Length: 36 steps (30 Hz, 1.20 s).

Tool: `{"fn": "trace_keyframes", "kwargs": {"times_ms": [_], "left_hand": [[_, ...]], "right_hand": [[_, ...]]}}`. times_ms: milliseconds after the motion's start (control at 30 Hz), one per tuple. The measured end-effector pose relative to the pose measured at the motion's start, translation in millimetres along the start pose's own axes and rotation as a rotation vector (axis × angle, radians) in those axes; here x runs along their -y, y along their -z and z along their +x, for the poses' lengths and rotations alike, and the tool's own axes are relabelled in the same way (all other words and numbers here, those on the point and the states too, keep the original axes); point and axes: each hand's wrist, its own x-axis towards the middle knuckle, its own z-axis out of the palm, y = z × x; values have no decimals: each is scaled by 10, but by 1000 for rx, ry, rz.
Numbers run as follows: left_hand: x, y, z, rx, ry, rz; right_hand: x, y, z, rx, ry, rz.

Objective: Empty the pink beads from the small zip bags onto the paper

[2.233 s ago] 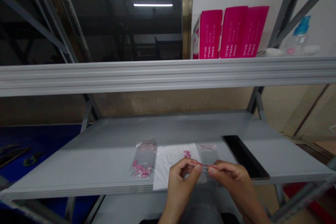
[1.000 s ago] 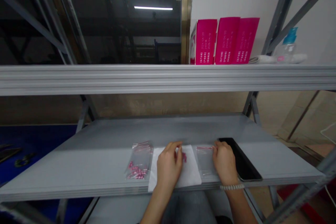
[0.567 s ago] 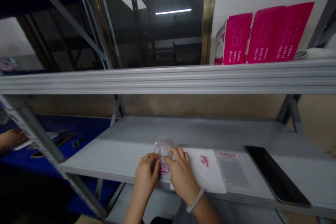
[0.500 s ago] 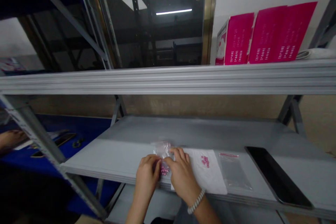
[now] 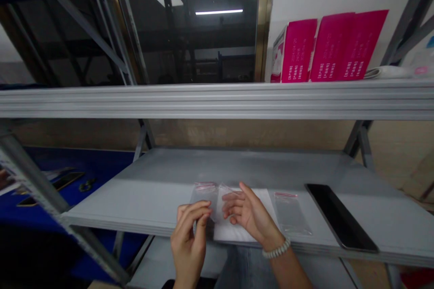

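Observation:
My left hand (image 5: pixel 191 230) is above the shelf's front edge, thumb and fingers pinched on a small clear plastic bag (image 5: pixel 217 205). The bag stretches up between my two hands and is hard to make out against the white sheet. My right hand (image 5: pixel 250 216), with a beaded bracelet on the wrist, is over the white sheet (image 5: pixel 228 231), fingers apart and slightly curled beside the bag. Below and behind my left hand lie clear zip bags (image 5: pixel 203 193) with red seal lines. No pink beads show; my right hand hides part of the sheet.
Right of the sheet lies another clear zip bag (image 5: pixel 292 216), then a black phone-like slab (image 5: pixel 341 219). A metal beam (image 5: pixel 217 101) crosses above the grey shelf (image 5: pixel 176 171). Magenta boxes (image 5: pixel 334 49) stand on the upper shelf. At left is a blue surface (image 5: pixel 111 167).
My hands have come apart; my right hand has moved right and opened over the sheet. Pink beads seen before at the bag and on the sheet no longer show. The view has shifted slightly.

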Motion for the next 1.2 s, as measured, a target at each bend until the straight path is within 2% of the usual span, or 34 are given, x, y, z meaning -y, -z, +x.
{"fn": "trace_keyframes", "kwargs": {"times_ms": [100,200,400,567,733,833,1000,1200], "left_hand": [[-11,8,-40,60,-26,-66],[-12,53,-44,87,7,-144],[-99,91,-29,90,187,-278],[-249,-48,13,63,344,-212],[-483,-313,-5,259,445,-275],[-554,-425,-23,339,483,-300],[-557,-466,5,421,561,-330],[-558,-466,63,486,615,-405]], "right_hand": [[69,82,-53,-15,56,-36],[114,173,-138,6,35,-90],[164,282,-342,15,-4,-159],[155,272,-426,16,-26,-172],[136,226,-463,27,-10,-209],[143,200,-498,20,3,-250],[128,206,-541,10,-7,-307],[101,231,-533,62,11,-314]]}}
